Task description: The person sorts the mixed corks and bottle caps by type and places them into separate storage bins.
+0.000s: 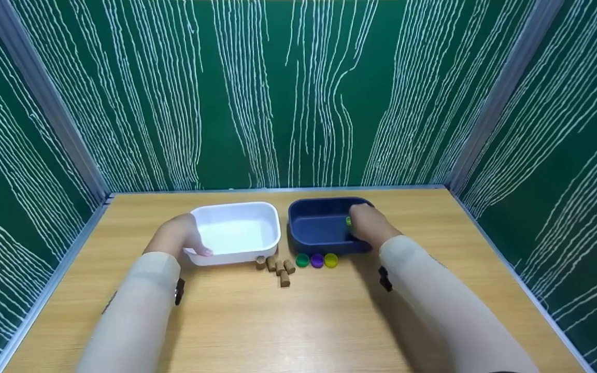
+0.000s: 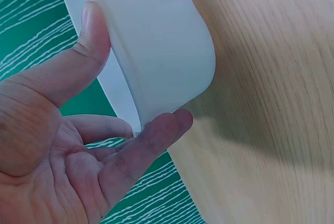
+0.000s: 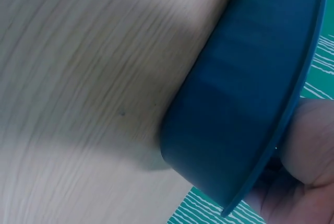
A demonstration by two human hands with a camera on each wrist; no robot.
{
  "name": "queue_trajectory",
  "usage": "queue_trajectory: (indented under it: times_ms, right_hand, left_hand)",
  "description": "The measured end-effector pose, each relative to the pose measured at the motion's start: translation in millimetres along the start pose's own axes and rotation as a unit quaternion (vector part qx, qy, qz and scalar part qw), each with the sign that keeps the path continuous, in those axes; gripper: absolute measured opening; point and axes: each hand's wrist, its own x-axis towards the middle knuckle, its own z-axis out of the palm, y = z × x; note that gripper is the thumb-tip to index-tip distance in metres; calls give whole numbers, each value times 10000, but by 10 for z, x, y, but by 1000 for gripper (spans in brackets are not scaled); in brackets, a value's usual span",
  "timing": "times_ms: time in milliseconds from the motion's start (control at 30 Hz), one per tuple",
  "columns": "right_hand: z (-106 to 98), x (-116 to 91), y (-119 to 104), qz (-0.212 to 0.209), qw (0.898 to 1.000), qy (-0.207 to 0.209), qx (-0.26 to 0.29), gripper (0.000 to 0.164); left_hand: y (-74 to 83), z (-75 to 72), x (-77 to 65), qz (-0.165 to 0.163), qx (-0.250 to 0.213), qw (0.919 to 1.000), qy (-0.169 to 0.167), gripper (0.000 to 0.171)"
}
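Note:
My left hand grips the left end of a white plastic tub. In the left wrist view the thumb lies over the rim and the fingers reach round the tub's end. Over the right end of a navy blue tub, my right hand reaches down inside the rim. Its fingers pinch a small light green cap, mostly covered by the hand. The navy wall hides the fingertips from the right wrist camera. Nothing shows inside the white tub.
Several corks stand and lie in front of the gap between the tubs. A green cap, a purple cap and a yellow cap line the navy tub's front. Green panels with white lines enclose the wooden table.

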Motion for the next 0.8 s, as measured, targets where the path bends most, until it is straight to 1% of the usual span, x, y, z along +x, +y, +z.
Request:
queue_trajectory:
  times_ms: [167, 367, 500, 600, 800]
  right_hand:
    - [35, 32, 33, 46, 10000, -19, 18, 14]
    - [68, 73, 32, 202, 9997, -37, 122, 15]
    - [61, 53, 24, 3, 9999, 114, 27, 10]
    - [59, 40, 28, -146, 9996, 231, -50, 12]
    - [41, 38, -11, 63, 10000, 57, 38, 6]
  left_hand:
    - [-1, 22, 35, 9, -25, 10000, 8, 99]
    - [-20, 10, 44, 22, 19, 10000, -29, 102]
    - [-14, 21, 50, 22, 18, 10000, 60, 101]
    - [-13, 40, 71, 39, 31, 9999, 133, 99]
    - [14, 20, -14, 13, 38, 9999, 94, 98]
